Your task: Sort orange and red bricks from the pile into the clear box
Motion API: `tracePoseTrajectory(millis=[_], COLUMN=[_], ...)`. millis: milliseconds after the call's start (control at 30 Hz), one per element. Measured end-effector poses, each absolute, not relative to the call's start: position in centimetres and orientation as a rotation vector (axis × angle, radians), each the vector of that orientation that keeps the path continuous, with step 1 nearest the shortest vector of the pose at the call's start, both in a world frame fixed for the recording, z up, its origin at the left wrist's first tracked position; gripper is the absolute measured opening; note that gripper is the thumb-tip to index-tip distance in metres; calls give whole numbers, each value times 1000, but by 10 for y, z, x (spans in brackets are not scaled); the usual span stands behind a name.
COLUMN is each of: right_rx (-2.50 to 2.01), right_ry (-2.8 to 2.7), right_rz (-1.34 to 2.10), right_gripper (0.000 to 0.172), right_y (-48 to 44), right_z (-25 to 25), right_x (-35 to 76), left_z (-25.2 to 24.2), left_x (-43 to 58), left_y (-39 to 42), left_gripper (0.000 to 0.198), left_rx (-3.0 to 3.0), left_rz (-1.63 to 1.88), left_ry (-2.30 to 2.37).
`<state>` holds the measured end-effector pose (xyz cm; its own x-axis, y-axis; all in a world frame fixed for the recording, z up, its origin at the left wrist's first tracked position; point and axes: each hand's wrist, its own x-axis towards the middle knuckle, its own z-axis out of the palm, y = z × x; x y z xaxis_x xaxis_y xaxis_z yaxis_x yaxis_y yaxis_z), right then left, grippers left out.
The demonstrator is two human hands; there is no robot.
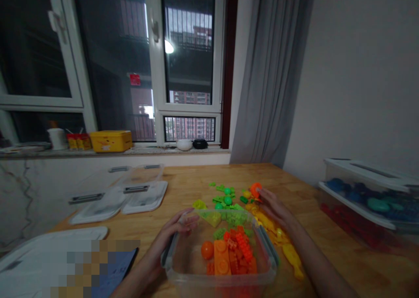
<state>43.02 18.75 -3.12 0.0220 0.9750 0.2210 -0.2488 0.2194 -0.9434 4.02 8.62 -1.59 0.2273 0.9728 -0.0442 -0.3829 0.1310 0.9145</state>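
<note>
A clear plastic bin (pixel 222 278) with grey side latches stands close in front of me. In it lie an orange ball (pixel 207 250), a large orange building block (pixel 222 258) and several smaller red-orange blocks (pixel 241 244). My left hand (pixel 175 228) is closed on the bin's far left corner. Beyond the bin's far right corner, my right hand (pixel 273 205) pinches a round orange toy piece (pixel 255 189) just above the table. Green toy pieces (pixel 228 200) are scattered behind the bin, partly seen through its wall. Yellow pieces (pixel 265 220) run along its right side, below my right forearm.
Clear lidded boxes (pixel 144 197) stand at the table's left. A large white lid (pixel 55 245) and a partly blurred tablet-like screen (pixel 116 267) lie at front left. Stacked bins (pixel 363 197) with blue and red pieces are at the right. A yellow box (pixel 111 141) sits on the windowsill.
</note>
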Motion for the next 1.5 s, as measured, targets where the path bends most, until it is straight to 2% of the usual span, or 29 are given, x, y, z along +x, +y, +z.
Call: tracePoseTrajectory(millis=[167, 300, 467, 600, 700, 767, 833, 1033, 1233, 1500], right_rx=[-743, -785, -736, -861, -1085, -1394, -1511, -1641, -1632, -1641], right_ry=[-1387, -1520, -1632, -1379, -1178, -1155, -1113, -1124, -1202, -1150], right_rz=[1497, 1533, 1392, 1247, 896, 545, 443, 416, 488, 459], right_gripper=[53, 57, 43, 47, 48, 43, 40, 23, 18, 16], right_y=[164, 157, 159, 182, 208, 222, 231, 239, 248, 233], right_z=[-31, -27, -27, -35, -48, -60, -73, -106, -116, -101], right_x=[399, 395, 400, 419, 454, 484, 513, 549, 549, 539], left_z=[-14, -12, -13, -14, -12, -11, -11, -16, -23, -16], left_x=[42, 43, 42, 43, 45, 45, 44, 41, 36, 38], left_y=[85, 84, 85, 83, 81, 80, 80, 85, 90, 84], left_gripper=[66, 65, 63, 63, 65, 65, 63, 62, 58, 55], left_rx=[938, 958, 934, 909, 898, 903, 921, 951, 975, 1006], left_rz=[1148, 1154, 1203, 1225, 1225, 1235, 1235, 1189, 1193, 1191], left_ry=[773, 802, 836, 859, 856, 867, 869, 820, 854, 861])
